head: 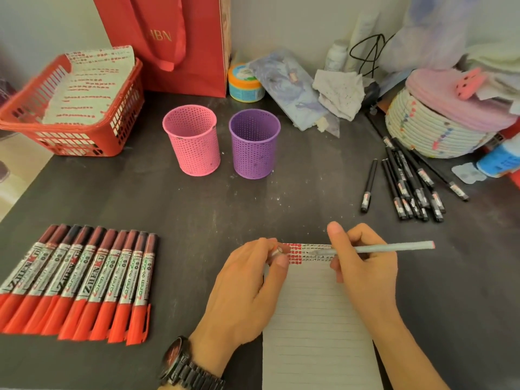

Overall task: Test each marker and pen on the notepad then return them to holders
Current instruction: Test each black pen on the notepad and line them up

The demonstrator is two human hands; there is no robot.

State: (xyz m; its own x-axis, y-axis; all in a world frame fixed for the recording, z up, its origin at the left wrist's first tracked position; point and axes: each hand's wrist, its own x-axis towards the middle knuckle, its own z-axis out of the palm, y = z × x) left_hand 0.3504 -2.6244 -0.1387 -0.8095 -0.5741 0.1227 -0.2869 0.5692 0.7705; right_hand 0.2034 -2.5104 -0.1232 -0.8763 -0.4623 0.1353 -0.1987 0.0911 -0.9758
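Observation:
My right hand (363,266) grips a pale grey-blue pen (394,247) with its tip on the top lines of the lined notepad (312,327), where red and dark test marks sit. My left hand (253,282) rests on the notepad's upper left corner and pinches a small white cap (277,249). A row of several red-capped markers (81,282) lies at the left. Several black pens (410,187) lie in a heap at the right. A pink mesh holder (192,140) and a purple mesh holder (254,143) stand side by side at the back, their insides not visible.
A red plastic basket (33,130) with marked paper sheets sits at the back left, a red bag (174,43) behind it. A woven basket (433,130), crumpled tissue (337,92) and a small round tin (245,83) crowd the back right of the dark table (140,198).

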